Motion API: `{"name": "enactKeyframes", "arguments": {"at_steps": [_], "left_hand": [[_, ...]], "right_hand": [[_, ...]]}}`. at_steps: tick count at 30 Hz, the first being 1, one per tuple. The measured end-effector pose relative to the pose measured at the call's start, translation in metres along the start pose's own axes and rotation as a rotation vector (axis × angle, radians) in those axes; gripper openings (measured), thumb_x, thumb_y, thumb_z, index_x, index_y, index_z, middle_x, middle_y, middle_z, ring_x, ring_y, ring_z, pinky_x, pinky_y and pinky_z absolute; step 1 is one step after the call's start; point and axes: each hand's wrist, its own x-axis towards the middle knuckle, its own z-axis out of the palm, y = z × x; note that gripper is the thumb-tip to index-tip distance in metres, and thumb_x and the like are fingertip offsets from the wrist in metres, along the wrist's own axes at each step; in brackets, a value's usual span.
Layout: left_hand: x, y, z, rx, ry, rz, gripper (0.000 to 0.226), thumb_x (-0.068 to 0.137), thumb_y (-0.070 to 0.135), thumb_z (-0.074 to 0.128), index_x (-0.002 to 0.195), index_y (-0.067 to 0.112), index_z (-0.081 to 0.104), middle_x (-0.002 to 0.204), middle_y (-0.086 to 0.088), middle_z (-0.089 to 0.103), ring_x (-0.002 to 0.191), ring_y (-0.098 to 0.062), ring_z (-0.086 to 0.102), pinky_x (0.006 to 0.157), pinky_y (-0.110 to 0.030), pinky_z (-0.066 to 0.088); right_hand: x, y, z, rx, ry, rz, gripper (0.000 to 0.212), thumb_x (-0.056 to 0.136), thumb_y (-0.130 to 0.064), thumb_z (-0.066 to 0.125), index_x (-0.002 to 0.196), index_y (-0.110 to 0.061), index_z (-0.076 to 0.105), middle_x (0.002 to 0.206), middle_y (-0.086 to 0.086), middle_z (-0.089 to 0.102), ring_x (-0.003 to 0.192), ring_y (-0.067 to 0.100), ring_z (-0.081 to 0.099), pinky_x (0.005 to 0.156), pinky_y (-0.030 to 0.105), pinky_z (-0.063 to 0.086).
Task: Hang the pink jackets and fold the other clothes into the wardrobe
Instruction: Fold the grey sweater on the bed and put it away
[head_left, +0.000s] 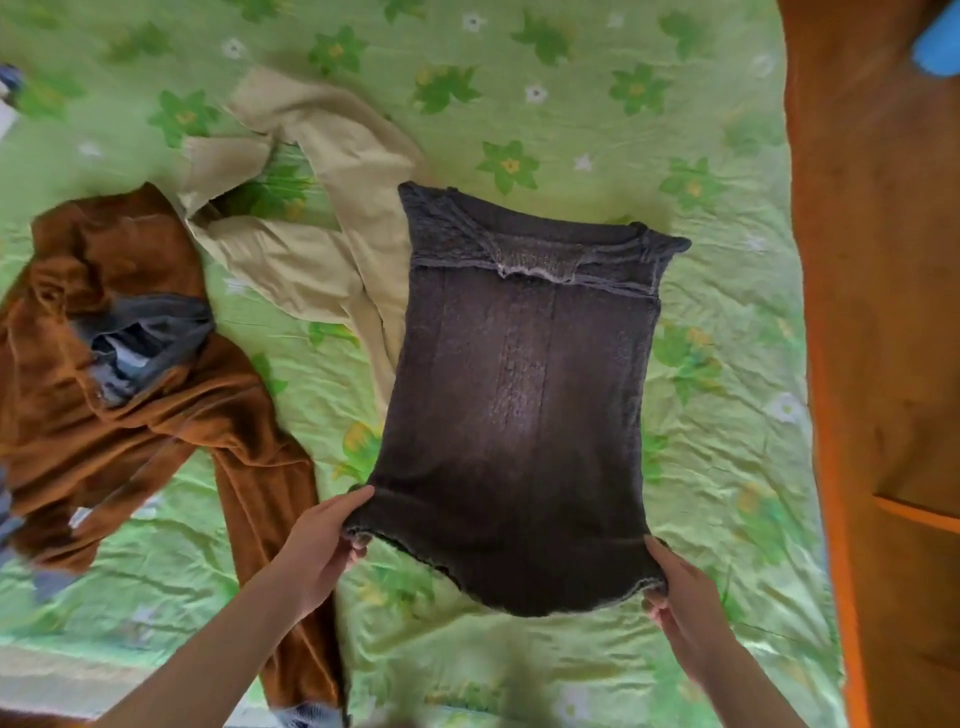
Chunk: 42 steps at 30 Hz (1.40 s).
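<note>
Head view: both hands, left hand (318, 540) and right hand (680, 597), are pinching the near hem corners of the dark knit sweater (519, 395), which is lying flat on the green floral bed sheet (571, 104) with sleeves tucked in. Folding seems midway; crumpled brown fleece garment (145, 405) and smooth beige trousers (311, 218) are waiting unfolded, wooden wardrobe (883, 260) standing at the right

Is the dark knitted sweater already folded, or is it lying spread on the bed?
Partly folded: dark knitted sweater lies flat, sleeves tucked in; both hands grip its bottom hem.

One head view — close, looking steeply down at the bed (571, 104).
</note>
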Motion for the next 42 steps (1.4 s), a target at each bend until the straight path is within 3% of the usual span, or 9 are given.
{"name": "enactKeyframes", "arguments": {"at_steps": [7,20,23,26,30,33,35,38,42], "left_hand": [[0.035,0.105,0.067,-0.414,-0.090,-0.030,0.030,0.106,0.019,0.052,0.077,0.012,0.055,0.053,0.001,0.053,0.038,-0.007,0.048,0.036,-0.016,0.038],[0.167,0.201,0.128,-0.470,0.050,-0.017,0.029,0.102,0.018,0.055,0.073,0.013,0.052,0.052,0.001,0.054,0.049,-0.009,0.048,0.049,-0.019,0.041],[0.179,0.201,0.130,-0.588,-0.019,-0.011,0.024,0.100,0.026,0.059,0.087,0.006,0.059,0.073,-0.004,0.067,0.064,-0.015,0.064,0.061,-0.024,0.048],[0.180,0.192,0.131,-0.663,-0.050,0.041,0.040,0.102,0.038,0.057,0.115,0.000,0.059,0.111,-0.015,0.074,0.100,-0.029,0.074,0.078,-0.038,0.059],[0.181,0.169,0.149,-0.142,0.081,0.380,0.026,0.109,0.021,0.047,0.115,0.004,0.066,0.122,-0.019,0.072,0.103,-0.025,0.072,0.089,-0.038,0.058],[0.188,0.154,0.154,0.696,0.215,0.915,0.019,0.103,0.012,0.056,0.107,0.015,0.074,0.107,-0.005,0.073,0.104,-0.032,0.066,0.097,-0.046,0.051],[0.197,0.149,0.148,1.234,0.191,1.183,0.029,0.103,0.020,0.061,0.131,0.015,0.069,0.135,-0.006,0.066,0.127,-0.033,0.057,0.108,-0.048,0.044],[0.197,0.138,0.136,1.679,0.151,1.228,0.054,0.110,0.037,0.039,0.159,0.016,0.042,0.166,-0.008,0.038,0.154,-0.031,0.034,0.124,-0.051,0.031],[0.181,0.106,0.111,1.817,0.079,1.357,0.059,0.111,0.043,0.030,0.163,0.017,0.035,0.171,-0.007,0.030,0.157,-0.027,0.031,0.125,-0.051,0.028]], "right_hand": [[0.045,-0.112,0.034,0.461,-0.165,0.066,0.032,0.109,-0.018,0.042,0.079,-0.012,0.049,0.043,-0.005,0.043,0.028,0.001,0.034,0.029,0.013,0.024],[0.185,-0.228,0.103,0.399,-0.159,0.068,0.035,0.111,-0.019,0.044,0.075,-0.015,0.046,0.039,-0.008,0.049,0.027,-0.001,0.041,0.030,0.010,0.030],[0.196,-0.225,0.112,0.304,-0.038,-0.027,0.026,0.111,-0.020,0.046,0.089,-0.012,0.059,0.055,-0.001,0.067,0.048,0.004,0.061,0.045,0.012,0.049],[0.199,-0.212,0.115,0.174,0.012,-0.173,0.037,0.114,-0.029,0.028,0.117,-0.007,0.059,0.107,0.010,0.072,0.094,0.020,0.069,0.083,0.026,0.054],[0.196,-0.191,0.119,-0.294,0.133,-0.787,0.021,0.108,-0.013,0.045,0.107,-0.014,0.066,0.103,0.010,0.074,0.086,0.020,0.069,0.073,0.025,0.050],[0.209,-0.183,0.117,-0.978,0.038,-1.351,0.025,0.105,-0.017,0.056,0.125,-0.014,0.070,0.131,0.008,0.066,0.121,0.024,0.060,0.104,0.037,0.047],[0.215,-0.187,0.118,-1.321,-0.007,-1.242,0.048,0.109,-0.038,0.046,0.154,-0.021,0.049,0.164,0.002,0.040,0.151,0.024,0.035,0.121,0.045,0.032],[0.215,-0.188,0.120,-1.583,0.076,-1.090,0.065,0.108,-0.055,0.025,0.167,-0.031,0.011,0.175,-0.006,0.006,0.161,0.018,0.005,0.127,0.042,0.016],[0.199,-0.158,0.111,-1.558,0.108,-1.282,0.062,0.110,-0.050,0.025,0.165,-0.022,0.026,0.173,0.002,0.018,0.160,0.026,0.016,0.125,0.049,0.028]]}}
